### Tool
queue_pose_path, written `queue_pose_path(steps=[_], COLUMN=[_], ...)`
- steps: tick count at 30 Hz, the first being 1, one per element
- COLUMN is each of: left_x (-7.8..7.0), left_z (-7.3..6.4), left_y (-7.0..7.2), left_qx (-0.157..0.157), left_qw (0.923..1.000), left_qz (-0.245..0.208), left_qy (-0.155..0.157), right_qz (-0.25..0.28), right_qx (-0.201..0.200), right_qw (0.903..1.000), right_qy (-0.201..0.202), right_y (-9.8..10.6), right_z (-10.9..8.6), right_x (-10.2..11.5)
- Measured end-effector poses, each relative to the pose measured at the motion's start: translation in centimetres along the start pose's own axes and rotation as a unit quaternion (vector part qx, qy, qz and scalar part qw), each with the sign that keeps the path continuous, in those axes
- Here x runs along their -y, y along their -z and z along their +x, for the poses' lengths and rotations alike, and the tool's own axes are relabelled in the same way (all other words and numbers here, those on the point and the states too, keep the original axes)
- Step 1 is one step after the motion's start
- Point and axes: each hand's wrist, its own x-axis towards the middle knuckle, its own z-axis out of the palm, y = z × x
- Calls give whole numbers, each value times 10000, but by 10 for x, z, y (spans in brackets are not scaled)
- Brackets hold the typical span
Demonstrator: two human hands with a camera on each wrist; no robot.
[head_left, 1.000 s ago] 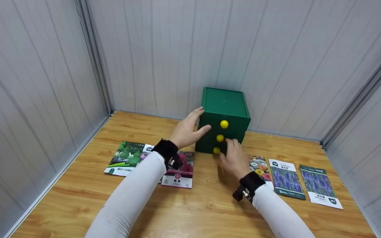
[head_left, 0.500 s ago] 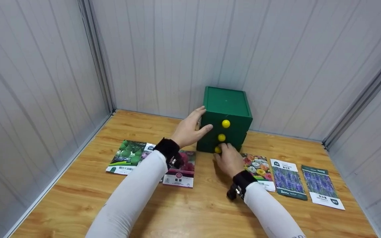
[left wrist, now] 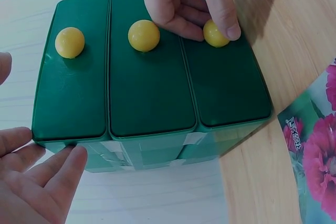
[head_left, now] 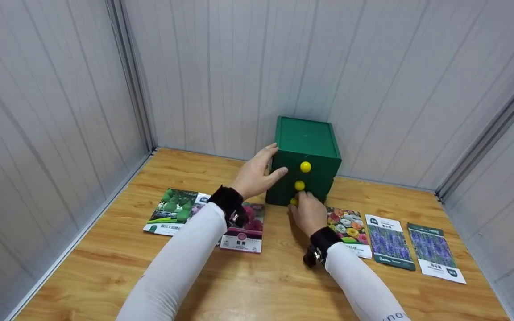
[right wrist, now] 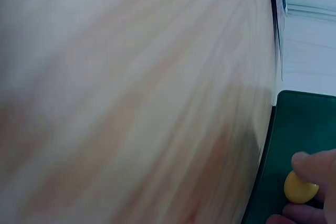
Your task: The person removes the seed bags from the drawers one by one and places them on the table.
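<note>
A small green drawer cabinet [head_left: 308, 136] stands against the back wall, three drawers high, a round yellow knob on each drawer. All three drawer fronts look flush in the left wrist view. My left hand [head_left: 257, 176] rests at the cabinet's upper left edge with fingers spread and thumb toward the front. The right hand [head_left: 311, 214] pinches the bottom drawer's yellow knob [left wrist: 214, 34] between thumb and curled fingers. The middle knob [left wrist: 144, 35] and the top knob [left wrist: 70, 42] are untouched.
Seed packets lie on the wooden table [head_left: 248, 285]. Right of the cabinet are a mixed-flower packet [head_left: 346, 227] and two purple-flower packets [head_left: 391, 240]. To the left are a green-fruit packet [head_left: 174, 209] and a pink-flower packet [head_left: 242, 236], partly behind the left forearm.
My right hand has moved left and slightly down from beside the lower knobs onto the bottom knob, and now pinches it. The left hand has stayed at the cabinet's edge.
</note>
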Motion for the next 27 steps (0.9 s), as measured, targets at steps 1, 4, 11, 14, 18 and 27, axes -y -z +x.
queue_pose_path(steps=[1,4,11,14,18,27], left_x=[0,0,0,0,0,1], left_z=[0,1,1,1,1,-1], left_y=[0,-1,-3,-3,-3,-1], left_qx=[0,1,-6,2,25,34], left_qw=[10000,10000,10000,10000,10000,10000], left_qz=[-3,5,3,-2,-5,-35], left_qy=[-25,-49,-46,-61,-79,-38], right_qz=[-5,15,40,46,160,313], right_qx=[-32,-40,33,30,87,99], right_qw=[10000,10000,10000,10000,9998,9995], right_qy=[13,28,46,84,25,40], right_y=[0,-1,2,5,7,13], right_z=[0,-1,-10,-14,-21,-40], right_x=[0,0,0,0,0,6])
